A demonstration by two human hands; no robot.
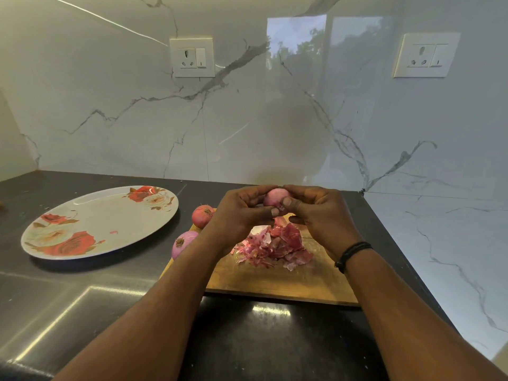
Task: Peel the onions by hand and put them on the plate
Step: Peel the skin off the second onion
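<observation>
Both hands were up over the cutting board (275,281), working the same onion (275,196). The left hand (242,213) cradled it from the side, fingers curled round it, its grip pinching near the bulb's lower end. The right hand (316,213) held the other side, thumb pressed against a scrap of skin at the bottom, pinching it. The bulb looked mostly bare and pale pink, so I judged the peeling of this one nearly finished.

Beneath the hands lay a heap of peels (275,247) on the board. Two more onions sat at the board's left edge: one (203,215) with its papery skin on, and one (182,243) nearer that looked purple and smooth, though I couldn't tell if it was fully peeled. The flowered plate (90,213) stood well apart to the left on the dark tabletop (82,298), with no onion on it.

To finish well, I'd say pull that last strip toward the root end in one go, turning the bulb with the left hand to check for leftover dry skin, then carry it across to the plate.
</observation>
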